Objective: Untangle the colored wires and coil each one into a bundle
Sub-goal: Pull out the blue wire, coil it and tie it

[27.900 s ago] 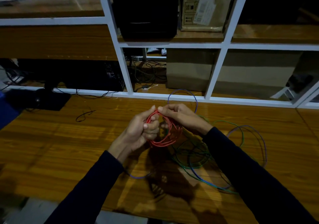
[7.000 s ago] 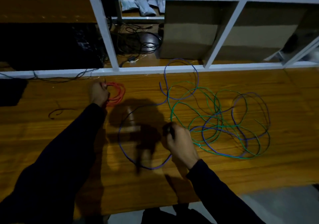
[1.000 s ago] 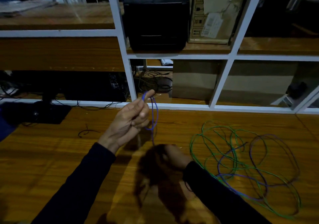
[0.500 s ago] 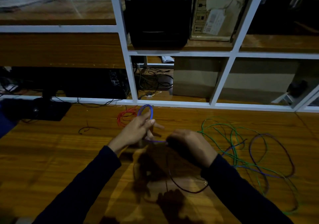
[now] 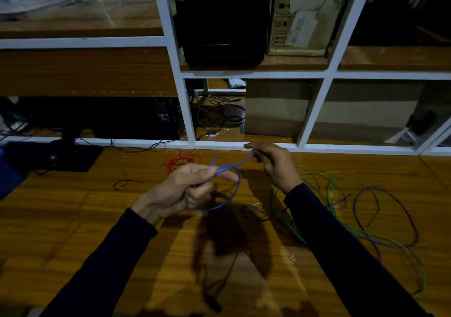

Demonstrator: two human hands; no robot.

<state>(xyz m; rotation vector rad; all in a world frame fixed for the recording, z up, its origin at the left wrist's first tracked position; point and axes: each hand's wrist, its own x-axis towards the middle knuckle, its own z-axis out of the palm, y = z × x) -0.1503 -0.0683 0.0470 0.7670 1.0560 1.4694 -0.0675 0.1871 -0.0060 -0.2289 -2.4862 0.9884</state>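
red wire: thin red insulated wire (image 5: pixel 181 161) lies coiled in a small bundle on the wooden tabletop (image 5: pixel 73 219), far side, near the white frame rail (image 5: pixel 146 143); judged done
left hand: left hand (image 5: pixel 181 189) has fingers curled, thumb and forefinger pinching the thin blue insulated wire (image 5: pixel 233 189) where its first loop crosses; short free end sticks up just above the pinch
blue wire: one loop hangs below the left hand, above the table; a strand runs up and right to the other hand; the rest trails into the pile on the right. Judged barely started
right hand: right hand (image 5: pixel 274 164) raised near the rail, fingertips pinching the blue strand, holding it fairly taut
green wire: thin green insulated wire (image 5: pixel 329 194) sprawls loose on the table right of the right forearm, overlapping blue loops; not coiled, looks tangled
left to do: pull blue free of green, finish its coil, then coil green
room: open table left and in front; rail close behind the hands; near table edge at bottom; pile crowds the right forearm
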